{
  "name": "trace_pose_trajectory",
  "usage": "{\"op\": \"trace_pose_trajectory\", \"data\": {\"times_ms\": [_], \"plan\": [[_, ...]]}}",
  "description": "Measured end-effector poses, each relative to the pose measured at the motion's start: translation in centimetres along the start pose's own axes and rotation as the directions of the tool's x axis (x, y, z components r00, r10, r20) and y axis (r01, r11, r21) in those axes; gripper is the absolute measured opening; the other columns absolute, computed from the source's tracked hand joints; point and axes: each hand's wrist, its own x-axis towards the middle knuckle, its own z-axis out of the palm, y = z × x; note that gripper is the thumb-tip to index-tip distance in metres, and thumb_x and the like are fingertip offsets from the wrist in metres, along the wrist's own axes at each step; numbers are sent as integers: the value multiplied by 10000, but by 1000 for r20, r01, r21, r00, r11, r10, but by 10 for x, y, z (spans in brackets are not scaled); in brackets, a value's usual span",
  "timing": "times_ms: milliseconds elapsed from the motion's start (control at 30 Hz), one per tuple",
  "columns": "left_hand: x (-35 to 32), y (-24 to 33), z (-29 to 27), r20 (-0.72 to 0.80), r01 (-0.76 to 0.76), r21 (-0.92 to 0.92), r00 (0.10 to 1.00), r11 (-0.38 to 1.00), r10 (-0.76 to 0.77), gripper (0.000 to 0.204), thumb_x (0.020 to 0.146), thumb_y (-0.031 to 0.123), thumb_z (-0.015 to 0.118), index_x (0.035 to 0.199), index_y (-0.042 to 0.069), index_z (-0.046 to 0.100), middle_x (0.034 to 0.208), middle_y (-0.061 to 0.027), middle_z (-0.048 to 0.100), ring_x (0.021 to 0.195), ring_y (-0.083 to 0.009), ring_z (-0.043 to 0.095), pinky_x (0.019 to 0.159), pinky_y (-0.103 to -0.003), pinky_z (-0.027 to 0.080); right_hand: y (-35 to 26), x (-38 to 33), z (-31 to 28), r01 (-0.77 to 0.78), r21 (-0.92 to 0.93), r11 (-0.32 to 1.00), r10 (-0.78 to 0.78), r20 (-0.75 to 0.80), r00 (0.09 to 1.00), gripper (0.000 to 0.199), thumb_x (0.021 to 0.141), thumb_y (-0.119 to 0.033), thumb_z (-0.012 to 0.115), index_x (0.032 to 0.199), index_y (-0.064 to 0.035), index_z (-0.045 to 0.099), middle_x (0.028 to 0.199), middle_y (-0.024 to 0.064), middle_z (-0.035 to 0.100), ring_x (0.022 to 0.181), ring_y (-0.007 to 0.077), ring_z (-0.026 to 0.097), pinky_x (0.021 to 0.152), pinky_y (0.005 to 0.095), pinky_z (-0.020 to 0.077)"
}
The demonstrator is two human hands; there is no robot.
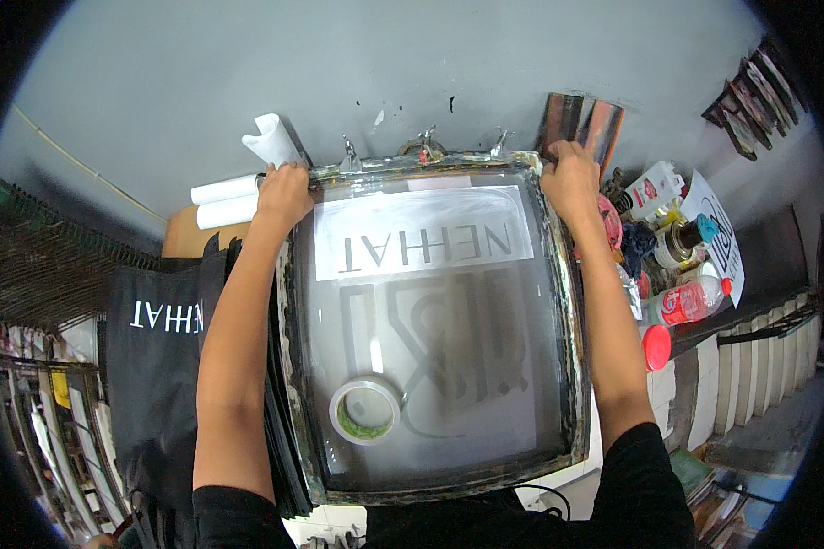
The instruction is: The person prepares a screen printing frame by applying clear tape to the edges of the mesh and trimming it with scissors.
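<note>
A large screen-printing frame with worn, stained edges lies in front of me, its mesh stretched across. My left hand is closed at the frame's far left corner. Around the far right corner, my right hand has its fingers curled, though its fingertips are partly hidden. A white sheet with dark, upside-down lettering is at the far part of the mesh. Nearer to me, a large grey design shows through it. On the near left of the mesh rests a roll of tape.
Metal clamps line the far edge, by the wall. Two squeegees lean there. Paper rolls and black bags are at left. Bottles, cans and a red lid crowd the right side.
</note>
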Motion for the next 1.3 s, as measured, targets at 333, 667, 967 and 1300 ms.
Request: {"op": "trace_pose_trajectory", "data": {"times_ms": [333, 667, 967, 1300], "plan": [[3, 2, -12, 95, 96, -151, 992, 984, -82, 298, 768, 33, 653, 1061, 3, 693, 1094, -221, 705, 1054, -414, 664, 1101, -539, 433, 3, 28, 58, 17, -99, 995, 6, 227, 974, 279, 767, -164, 685, 972, 16, 739, 1054, 236, 713, 1003, 417, 693, 911, 493, 559], [-43, -1, -2, -283, -185, -244, 952, 952, 112, 353, 920, 72, 588, 1269, 41, 631, 1277, -173, 666, 1438, -316, 419, 1215, -555, 241, 19, 38, 44, -71, 0, 998, 68, 273, 960, 283, 813, -210, 637, 923, 23, 756, 1063, 272, 709, 1008, 432, 685, 935, 510, 532], [-61, 32, -6, -65, -102, -136, 993, 985, 94, 354, 1038, 249, 439, 1254, 43, 630, 1316, -137, 668, 1504, -289, 325, 1235, -616, 72, -167, -49, 93, 518, 482, 707, -630, 96, 770, 333, 1006, -180, 491, 1205, 46, 635, 1176, 212, 667, 1154, 383, 601, 1042, 545, 413], [-60, 31, -4, -64, 39, 11, 997, 999, -38, 334, 996, 184, 456, 1143, -23, 673, 1232, -316, 655, 1444, -347, 425, 1189, -679, 59, -63, -35, 43, 492, 4, 870, -453, 399, 797, 342, 1062, -272, 422, 1190, -70, 666, 1245, 136, 661, 1202, 303, 617, 1164, 628, 248]]}}
